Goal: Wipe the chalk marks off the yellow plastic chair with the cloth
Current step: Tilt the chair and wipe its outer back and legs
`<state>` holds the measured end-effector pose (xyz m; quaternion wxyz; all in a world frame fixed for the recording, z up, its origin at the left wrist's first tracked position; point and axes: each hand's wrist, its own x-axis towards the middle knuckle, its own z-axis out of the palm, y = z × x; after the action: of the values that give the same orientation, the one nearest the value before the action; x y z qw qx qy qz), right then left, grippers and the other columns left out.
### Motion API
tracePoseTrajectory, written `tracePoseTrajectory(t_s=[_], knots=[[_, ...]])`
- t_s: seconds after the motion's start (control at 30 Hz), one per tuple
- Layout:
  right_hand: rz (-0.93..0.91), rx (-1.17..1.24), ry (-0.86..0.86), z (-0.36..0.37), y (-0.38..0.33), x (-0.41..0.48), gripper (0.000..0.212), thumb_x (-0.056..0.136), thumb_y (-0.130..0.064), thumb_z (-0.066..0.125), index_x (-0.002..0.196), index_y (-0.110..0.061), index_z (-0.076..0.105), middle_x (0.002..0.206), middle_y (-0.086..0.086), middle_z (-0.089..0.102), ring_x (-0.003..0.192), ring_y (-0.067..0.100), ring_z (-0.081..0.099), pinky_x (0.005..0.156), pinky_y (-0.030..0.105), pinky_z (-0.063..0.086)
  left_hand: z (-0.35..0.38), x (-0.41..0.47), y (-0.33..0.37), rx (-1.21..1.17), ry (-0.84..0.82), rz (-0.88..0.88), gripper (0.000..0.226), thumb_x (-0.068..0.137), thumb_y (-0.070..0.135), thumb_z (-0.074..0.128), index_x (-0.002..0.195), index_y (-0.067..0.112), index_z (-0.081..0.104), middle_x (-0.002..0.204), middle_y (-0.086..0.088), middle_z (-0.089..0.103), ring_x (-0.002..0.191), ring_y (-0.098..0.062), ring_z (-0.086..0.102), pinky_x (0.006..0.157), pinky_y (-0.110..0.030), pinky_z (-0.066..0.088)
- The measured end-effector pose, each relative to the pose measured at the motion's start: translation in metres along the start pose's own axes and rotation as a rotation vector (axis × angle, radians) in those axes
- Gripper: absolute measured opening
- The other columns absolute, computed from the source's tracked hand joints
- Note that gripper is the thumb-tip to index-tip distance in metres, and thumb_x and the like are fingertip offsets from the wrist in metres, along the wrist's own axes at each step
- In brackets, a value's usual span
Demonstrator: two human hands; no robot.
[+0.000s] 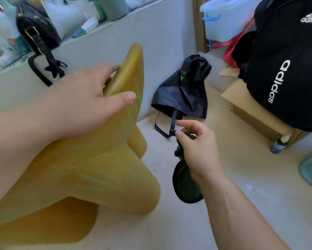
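Left hand (83, 98) is gripping the yellow chair (61, 177) by its backrest, thumb in front; green chalk marks (95, 179) are lying just below it. Right hand (196, 147) is pinching the dark cloth (186, 186), which is dangling limp beneath. I'm judging the chair stiff, light, slick: brace at the backrest.

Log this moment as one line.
left hand: grips chair backrest | right hand: holds cloth, off chair | chalk marks: present

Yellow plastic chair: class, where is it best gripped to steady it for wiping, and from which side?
Grip the backrest's top edge of the yellow plastic chair from the left, as the left hand does: the thin rim lets fingers hook behind with the thumb in front.
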<state>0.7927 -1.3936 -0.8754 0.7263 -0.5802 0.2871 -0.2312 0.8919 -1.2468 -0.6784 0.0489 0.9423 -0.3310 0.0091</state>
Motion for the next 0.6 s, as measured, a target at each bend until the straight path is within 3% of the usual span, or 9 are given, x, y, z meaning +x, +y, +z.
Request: tracePoseTrajectory(t_s=[0.17,0.3,0.43,0.53,0.6], knots=[[0.049,0.326,0.088,0.011,0.021,0.029,0.009,0.092,-0.001,0.070,0.093,-0.010,0.068,0.063,-0.009,0.066,0.054,0.008,0.058,0.056,0.022,0.051,0.019,-0.001,0.007,0.374,0.106,0.062,0.075,0.087,0.060,0.041,0.151,0.026,0.023,0.131,-0.015,0.058,0.111,-0.039,0.057,0.092,-0.051,0.050],[0.109,0.368,0.048,0.028,0.015,0.026,0.012,0.099,-0.002,0.058,0.099,-0.011,0.065,0.078,-0.001,0.064,0.066,0.016,0.073,0.072,0.036,0.060,0.019,-0.004,0.012,0.453,0.080,0.090,0.069,0.099,0.048,0.037,0.157,0.020,0.013,0.134,-0.016,0.058,0.113,-0.038,0.057,0.091,-0.045,0.049],[0.041,0.244,-0.020,0.035,0.009,0.024,0.016,0.102,-0.011,0.054,0.100,-0.024,0.064,0.092,0.003,0.065,0.072,0.018,0.074,0.078,0.042,0.060,0.012,-0.004,0.015,0.435,0.018,0.055,0.070,0.101,0.046,0.039,0.159,0.022,0.007,0.138,-0.015,0.056,0.114,-0.037,0.058,0.093,-0.042,0.047],[-0.079,0.045,-0.076,0.038,0.003,0.030,0.009,0.100,-0.020,0.061,0.102,-0.028,0.064,0.082,-0.002,0.061,0.067,0.011,0.057,0.062,0.023,0.050,0.011,-0.009,0.013,0.450,0.042,0.065,0.070,0.101,0.044,0.041,0.159,0.022,0.010,0.134,-0.016,0.059,0.112,-0.036,0.058,0.092,-0.042,0.046],[-0.135,-0.080,-0.091,0.035,-0.002,0.035,0.006,0.098,-0.023,0.064,0.100,-0.028,0.064,0.081,-0.006,0.059,0.068,0.007,0.054,0.055,0.018,0.040,0.010,-0.017,0.013,0.440,0.047,0.081,0.069,0.100,0.045,0.041,0.159,0.023,0.011,0.131,-0.014,0.060,0.108,-0.033,0.059,0.090,-0.041,0.046]])
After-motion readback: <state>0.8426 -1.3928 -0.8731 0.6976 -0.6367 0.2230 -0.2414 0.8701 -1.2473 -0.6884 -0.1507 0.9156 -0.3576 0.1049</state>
